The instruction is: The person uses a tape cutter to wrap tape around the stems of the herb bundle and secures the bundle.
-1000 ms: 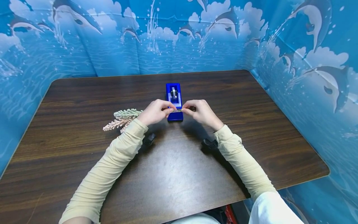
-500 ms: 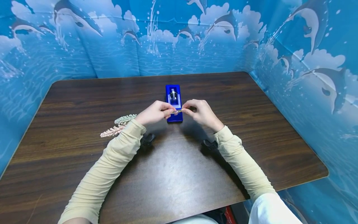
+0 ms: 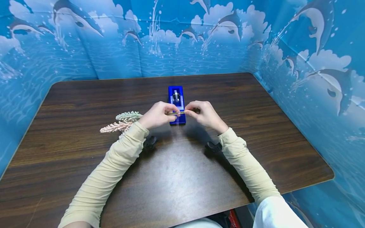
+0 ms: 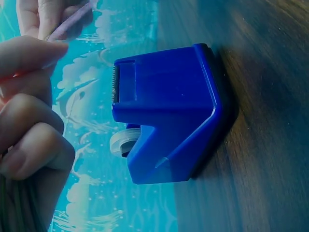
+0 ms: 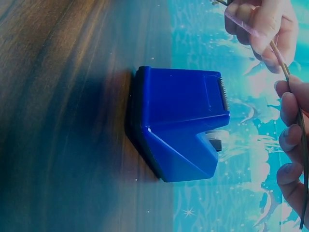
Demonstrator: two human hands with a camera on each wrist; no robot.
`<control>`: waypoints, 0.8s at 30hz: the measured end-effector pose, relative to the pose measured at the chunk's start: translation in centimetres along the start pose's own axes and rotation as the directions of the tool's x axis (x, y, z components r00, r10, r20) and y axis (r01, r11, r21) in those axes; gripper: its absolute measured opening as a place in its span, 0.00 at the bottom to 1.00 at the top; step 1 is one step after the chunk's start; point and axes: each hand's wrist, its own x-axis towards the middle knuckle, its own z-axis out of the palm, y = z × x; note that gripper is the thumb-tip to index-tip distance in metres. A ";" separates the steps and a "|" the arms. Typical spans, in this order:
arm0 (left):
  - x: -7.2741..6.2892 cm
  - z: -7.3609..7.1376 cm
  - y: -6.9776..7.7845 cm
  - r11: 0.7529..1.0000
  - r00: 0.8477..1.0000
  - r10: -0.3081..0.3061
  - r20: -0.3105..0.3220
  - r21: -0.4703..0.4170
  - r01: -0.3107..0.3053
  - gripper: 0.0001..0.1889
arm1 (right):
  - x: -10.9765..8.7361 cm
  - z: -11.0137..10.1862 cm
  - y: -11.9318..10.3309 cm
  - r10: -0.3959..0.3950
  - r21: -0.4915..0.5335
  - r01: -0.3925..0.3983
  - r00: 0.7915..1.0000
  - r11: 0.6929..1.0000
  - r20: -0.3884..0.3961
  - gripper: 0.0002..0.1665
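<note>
Between both hands runs a thin brown-green bundle of stems (image 5: 280,55), close above the blue tape dispenser (image 3: 178,121). My left hand (image 3: 156,115) pinches the stems on the flower side. Beyond its wrist, pale green and pale pink artificial flower sprigs (image 3: 117,126) stick out to the left. My right hand (image 3: 206,115) pinches the bare stem end, with its other fingers loosely bent beside it. A shiny pinkish translucent strip, like tape (image 5: 241,23), lies at the left fingertips along the stems. The dispenser's toothed cutter (image 4: 115,84) and tape roll (image 4: 124,141) show in the left wrist view.
The dispenser stands on a dark wood-grain table (image 3: 85,101). Black wrist devices (image 3: 214,147) hang under both sleeves, close over the tabletop. A blue dolphin-print curtain (image 3: 114,60) encloses the back and right sides.
My left fingers have shifted on the stems, so more of the bundle shows between the hands. The flower sprigs have swung slightly downward, then back up. The right hand stays nearly still.
</note>
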 end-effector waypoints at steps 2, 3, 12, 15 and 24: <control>-0.1 0.1 0.1 1.000 0.999 0.011 -0.033 0.018 -0.010 0.07 | 0.0 0.0 -0.1 -0.010 0.002 0.010 1.000 1.000 -0.007 0.04; -0.1 0.1 0.1 1.000 0.999 0.017 -0.041 0.026 -0.016 0.07 | 0.0 0.0 -0.1 -0.013 0.003 0.013 1.000 1.000 -0.009 0.04; -0.1 0.1 0.2 0.995 0.996 0.065 -0.063 0.084 -0.060 0.09 | 0.0 0.0 -0.1 -0.018 -0.001 0.018 1.000 1.000 -0.001 0.04; -0.1 0.1 0.2 0.995 0.996 0.065 -0.059 0.076 -0.060 0.09 | 0.0 0.0 -0.1 -0.022 0.000 0.022 1.000 1.000 -0.001 0.04; -0.1 -0.1 0.1 1.000 0.999 0.005 -0.052 0.020 -0.003 0.11 | 0.1 0.1 0.3 -0.056 0.040 0.055 0.998 0.998 0.017 0.04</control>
